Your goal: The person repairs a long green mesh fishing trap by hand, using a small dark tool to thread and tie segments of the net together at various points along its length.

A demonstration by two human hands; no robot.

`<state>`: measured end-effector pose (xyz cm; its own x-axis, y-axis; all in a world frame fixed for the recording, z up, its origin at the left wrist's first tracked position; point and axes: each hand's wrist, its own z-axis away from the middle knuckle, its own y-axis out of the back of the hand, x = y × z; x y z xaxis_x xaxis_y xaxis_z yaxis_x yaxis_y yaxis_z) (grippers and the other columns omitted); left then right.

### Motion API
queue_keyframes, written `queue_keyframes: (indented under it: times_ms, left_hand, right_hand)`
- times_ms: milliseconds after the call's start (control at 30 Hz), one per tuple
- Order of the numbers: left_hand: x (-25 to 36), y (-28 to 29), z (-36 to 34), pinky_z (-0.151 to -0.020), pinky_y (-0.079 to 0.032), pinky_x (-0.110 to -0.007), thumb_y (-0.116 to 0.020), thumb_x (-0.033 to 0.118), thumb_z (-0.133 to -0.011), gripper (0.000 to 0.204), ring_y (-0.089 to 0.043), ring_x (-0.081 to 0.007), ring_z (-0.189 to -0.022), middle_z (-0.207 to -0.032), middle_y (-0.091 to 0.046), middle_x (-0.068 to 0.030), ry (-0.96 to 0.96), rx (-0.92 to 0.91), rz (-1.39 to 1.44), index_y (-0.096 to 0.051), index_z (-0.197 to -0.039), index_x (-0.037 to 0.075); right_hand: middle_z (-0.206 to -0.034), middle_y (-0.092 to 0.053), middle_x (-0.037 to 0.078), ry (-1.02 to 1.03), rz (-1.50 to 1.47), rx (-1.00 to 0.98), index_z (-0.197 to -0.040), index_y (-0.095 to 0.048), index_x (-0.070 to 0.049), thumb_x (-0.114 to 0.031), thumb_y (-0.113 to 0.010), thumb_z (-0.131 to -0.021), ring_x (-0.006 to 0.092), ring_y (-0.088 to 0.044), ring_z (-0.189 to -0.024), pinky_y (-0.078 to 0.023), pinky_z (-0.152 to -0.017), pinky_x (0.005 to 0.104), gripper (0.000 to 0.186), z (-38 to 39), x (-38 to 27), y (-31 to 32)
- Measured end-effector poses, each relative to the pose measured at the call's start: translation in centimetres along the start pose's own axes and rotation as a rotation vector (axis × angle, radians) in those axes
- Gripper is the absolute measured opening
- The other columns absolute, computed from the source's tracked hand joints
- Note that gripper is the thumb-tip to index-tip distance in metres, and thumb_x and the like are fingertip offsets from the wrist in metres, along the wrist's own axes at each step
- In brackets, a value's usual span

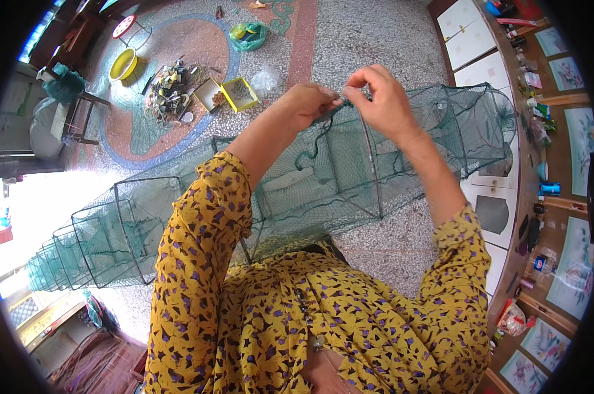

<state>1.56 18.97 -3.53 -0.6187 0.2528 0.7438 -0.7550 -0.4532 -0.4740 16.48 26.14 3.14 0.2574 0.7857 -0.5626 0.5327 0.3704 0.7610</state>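
Note:
A long green mesh fish trap [352,167] with dark square wire frames stretches across in front of me, from the lower left to the upper right. Along its far edge, my left hand [308,104] is closed, its fingertips pinching the green netting. My right hand [381,104] meets it there, thumb and index finger pressed together. Whatever lies between those right fingertips is too small to make out. A dark green cord [318,141] hangs in a curve below my left hand, against the mesh.
Beyond the trap, a pile of small parts [172,90] lies on the patterned floor, near a yellow basin [123,64], yellow-edged boxes [240,94] and a green plastic bag [248,35]. White cabinets [467,33] and a cluttered counter stand at right. A stool [80,118] is at left.

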Motion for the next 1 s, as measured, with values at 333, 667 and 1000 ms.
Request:
queue_keyframes:
  times_ms: [333,667,1000]
  left_hand:
    - [0.2,-0.2,0.4,-0.070,-0.051,-0.028,-0.056,0.004,-0.089,0.013,-0.060,-0.0157,-0.082,-0.094,-0.061,-0.0070,0.003,-0.029,-0.066,-0.058,-0.102,0.002]
    - [2.0,-0.8,1.4,-0.082,-0.049,-0.028,-0.052,0.007,-0.091,0.030,-0.059,-0.0117,-0.093,-0.108,-0.063,-0.0046,-0.471,-0.339,-0.382,-0.053,-0.121,0.006]
    - [3.4,-1.4,2.4,-0.067,-0.042,-0.022,-0.057,0.024,-0.092,0.022,-0.049,-0.0064,-0.072,-0.078,-0.057,0.0020,-0.524,-0.366,-0.679,-0.060,-0.090,0.003]
  right_hand:
    - [-0.085,-0.065,0.006,0.006,0.583,-0.094,-0.078,-0.066,-0.010,-0.026,-0.065,-0.079,0.0279,-0.059,-0.086,-0.048,-0.075,0.0409,0.016,-2.6,-3.1,-2.1]
    - [-0.064,-0.063,0.000,0.415,-0.231,0.314,-0.090,-0.058,-0.008,-0.029,-0.053,-0.094,0.0091,-0.057,-0.051,-0.045,-0.048,0.0248,0.022,-9.7,-10.6,2.0]
    - [-0.069,-0.050,-0.002,0.216,-0.914,0.324,-0.091,-0.051,-0.010,-0.020,-0.049,-0.098,0.0030,-0.041,-0.047,-0.035,-0.041,0.0188,0.012,-4.3,-8.9,11.0]
